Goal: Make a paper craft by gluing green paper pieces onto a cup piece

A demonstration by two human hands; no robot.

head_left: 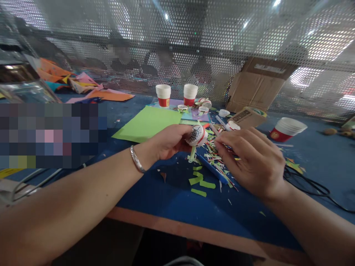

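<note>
My left hand point(177, 141), a silver bracelet at its wrist, is closed around a small white paper cup piece point(200, 136) with a red band and dark line drawing on its round face. A narrow green paper strip point(193, 153) hangs below it. Just to the right, my right hand point(252, 159) is closed, thumb and fingertips pinched together on a thin pale stick point(214, 130). Its tip stands close to the cup piece. Beneath the hands lie a blue bar-shaped tool point(212, 169), loose green paper pieces point(207, 184) and many thin coloured paper scraps.
Green paper point(146, 123) lies left of centre. Behind it stand stacked paper cups point(163, 96) and more stacked cups point(190, 95); another stack point(287, 130) tilts at right. A cardboard box point(255, 87) leans on the perforated screen. A black cable point(307, 184) curls at right.
</note>
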